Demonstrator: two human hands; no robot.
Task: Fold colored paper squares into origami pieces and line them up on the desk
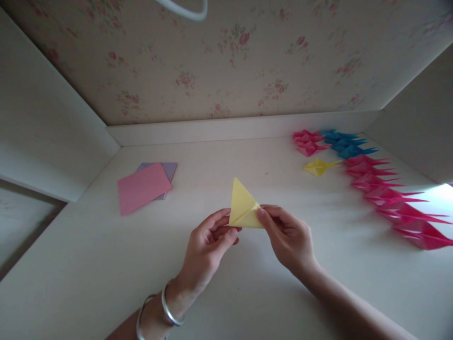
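A folded yellow paper triangle is held up just above the white desk, its point facing away from me. My left hand pinches its lower left corner; two silver bangles sit on that wrist. My right hand pinches the lower right corner, thumb on top of the fold. Both hands are closed on the paper.
A pink sheet lies over a purple sheet at the left. At the right lie folded paper pieces: pink ones, blue ones, one yellow and a row of pink ones. Floral wallpaper backs the desk.
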